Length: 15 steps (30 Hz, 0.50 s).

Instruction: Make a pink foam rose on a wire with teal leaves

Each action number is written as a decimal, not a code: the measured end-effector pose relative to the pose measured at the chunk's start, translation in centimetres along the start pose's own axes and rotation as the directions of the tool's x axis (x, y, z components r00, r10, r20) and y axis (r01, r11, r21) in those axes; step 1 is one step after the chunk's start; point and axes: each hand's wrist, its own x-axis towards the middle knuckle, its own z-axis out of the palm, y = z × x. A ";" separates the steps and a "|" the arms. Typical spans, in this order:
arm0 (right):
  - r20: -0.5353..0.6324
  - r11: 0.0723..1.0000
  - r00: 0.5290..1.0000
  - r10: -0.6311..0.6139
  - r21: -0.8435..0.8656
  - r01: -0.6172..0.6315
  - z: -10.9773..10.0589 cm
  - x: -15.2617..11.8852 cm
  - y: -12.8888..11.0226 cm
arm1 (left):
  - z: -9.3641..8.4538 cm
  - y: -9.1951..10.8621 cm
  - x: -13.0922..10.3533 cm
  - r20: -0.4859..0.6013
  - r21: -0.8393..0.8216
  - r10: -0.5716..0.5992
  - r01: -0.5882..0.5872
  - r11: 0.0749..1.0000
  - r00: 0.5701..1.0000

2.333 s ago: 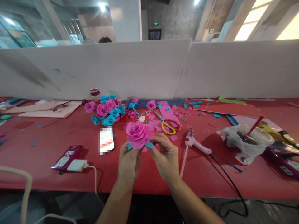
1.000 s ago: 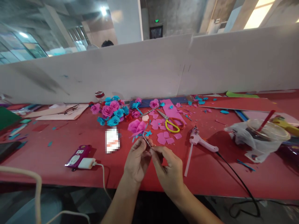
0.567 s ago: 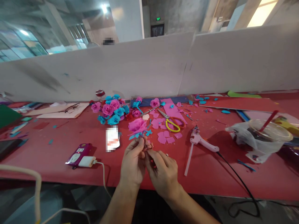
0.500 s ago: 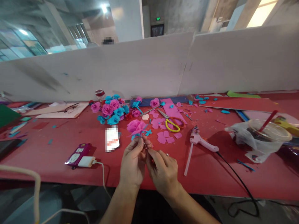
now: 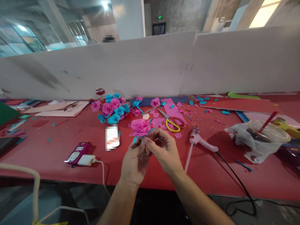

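A pink paper flower [image 5: 140,126] with blue paper pieces under its petals is held up over the table. My left hand [image 5: 134,159] is closed around the base and stem below the bloom. My right hand [image 5: 164,148] pinches at the flower's underside with thumb and fingers, close to the left fingertips. The stem is mostly hidden by my fingers. Behind the flower lie yellow-and-red-handled scissors [image 5: 172,125] and cut pink paper pieces [image 5: 156,122]. To the right rests a pink glue gun [image 5: 203,143] with a glue stick sticking out.
A bunch of pink and blue paper flowers [image 5: 114,109] stands at back left. A purple power strip [image 5: 78,153] with a white plug and a phone [image 5: 112,137] lie left. At right is a bagged cup [image 5: 264,134] with a red straw. A white partition [image 5: 145,68] borders the red table.
My right hand has moved up from the stem to the flower's base, its fingers now under the petals. The flower has shifted slightly right and turned.
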 end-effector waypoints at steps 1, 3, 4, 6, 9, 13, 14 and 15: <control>-0.008 1.000 1.000 -0.005 -0.011 0.005 0.1 0.0 0.0 | 0.1 -0.1 0.0 -0.004 0.002 0.007 -0.007 1.000 1.000; -0.021 0.999 1.000 -0.017 -0.037 0.016 0.1 -0.1 -0.1 | 0.1 -0.3 0.0 -0.014 0.002 0.013 -0.013 1.000 1.000; -0.026 0.999 0.999 -0.020 -0.042 0.019 0.1 -0.1 -0.1 | 0.1 -0.3 0.1 -0.019 -0.002 0.014 -0.014 1.000 1.000; -0.027 0.999 1.000 -0.016 -0.030 0.015 0.0 -0.1 -0.3 | 0.1 -0.3 0.2 -0.025 -0.015 0.010 -0.010 1.000 1.000; 0.018 1.000 1.000 0.000 -0.007 0.000 -0.2 -0.1 -0.4 | 0.0 -0.2 0.2 -0.013 -0.025 -0.003 0.003 1.000 1.000; -0.004 1.000 1.000 -0.009 -0.015 0.009 0.0 0.0 -0.4 | -0.3 -0.2 0.3 -0.004 0.000 0.004 -0.004 1.000 1.000; -0.014 1.000 1.000 -0.008 -0.019 0.007 0.1 0.0 -0.4 | -0.4 -0.2 0.4 0.000 0.008 0.004 -0.004 1.000 1.000; -0.016 1.000 1.000 -0.004 -0.026 0.004 0.2 -0.1 -0.5 | -0.5 -0.2 0.4 0.006 0.016 0.000 0.000 1.000 1.000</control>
